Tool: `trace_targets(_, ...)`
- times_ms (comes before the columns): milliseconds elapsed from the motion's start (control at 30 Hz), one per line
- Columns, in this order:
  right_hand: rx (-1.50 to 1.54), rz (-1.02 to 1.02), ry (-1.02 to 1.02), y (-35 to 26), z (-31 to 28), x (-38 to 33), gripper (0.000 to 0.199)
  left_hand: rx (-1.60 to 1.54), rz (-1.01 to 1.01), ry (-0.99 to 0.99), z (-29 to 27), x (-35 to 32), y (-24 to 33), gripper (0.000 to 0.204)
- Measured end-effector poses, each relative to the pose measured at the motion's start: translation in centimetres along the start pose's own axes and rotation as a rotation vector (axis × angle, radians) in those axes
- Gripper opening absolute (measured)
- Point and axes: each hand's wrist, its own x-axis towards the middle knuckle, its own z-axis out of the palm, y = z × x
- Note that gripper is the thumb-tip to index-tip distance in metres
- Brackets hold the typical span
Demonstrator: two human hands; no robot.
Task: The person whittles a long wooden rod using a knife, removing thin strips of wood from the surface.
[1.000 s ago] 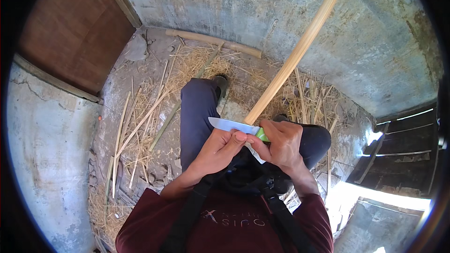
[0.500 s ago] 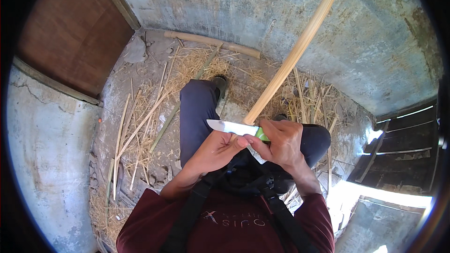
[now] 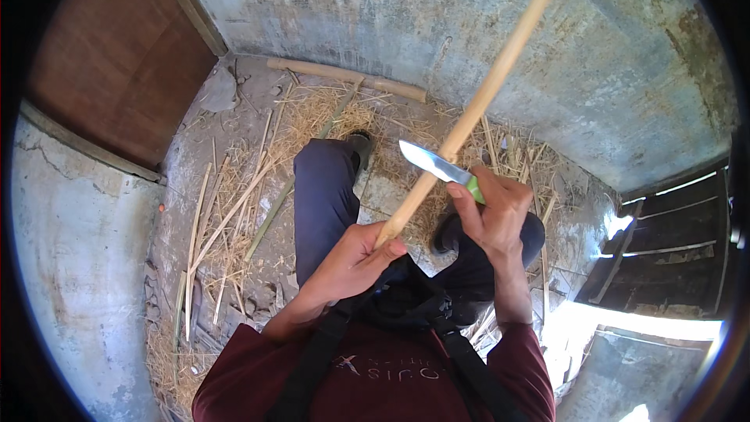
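Though small, pale shirt lettering (image 3: 391,370), with knife (image 3: 432,163) across stick (image 3: 473,116).

Stick (image 3: 476,107): pale tan, long, rounded. Its near end was gripped in the left-hand fingers (image 3: 364,235), under the thumb; the shaft slanted away and rightward from them, passed just left of the right-hand fingers (image 3: 504,189), and ended free well beyond both. Knife (image 3: 440,165): shiny silver blade (image 3: 426,158), tapered tip, bright green handle (image 3: 475,190). Handle sat in the right-hand fingers, partly covered; blade stuck out leftward from them, lay across the stick, tip past its left side, ahead of the left-hand fingers and apart from them.
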Motion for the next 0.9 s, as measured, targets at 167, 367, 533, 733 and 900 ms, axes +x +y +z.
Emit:
trace_targets(167,-0.024,-0.063,-0.007,0.0,0.2,0.8,0.044,-0.014,-0.056,0.044,-0.6,0.1,-0.5,0.034)
trace_targets(367,0.036,-0.141,-0.110,-1.8,1.6,-0.9,0.045,-0.001,0.051,0.042,-0.4,1.0,0.6,0.027)
trace_targets(533,0.048,-0.163,-0.136,-3.0,1.9,-1.1,0.047,0.074,0.139,0.009,-0.5,1.5,-0.1,0.025)
trace_targets(733,0.050,-0.160,-0.132,-2.3,1.4,-0.7,0.048,0.173,0.134,0.029,-0.2,1.1,1.3,0.025)
trace_targets(900,0.050,-0.197,-0.076,-2.0,1.3,-0.4,0.050,0.273,0.121,0.043,0.0,1.0,2.1,0.025)
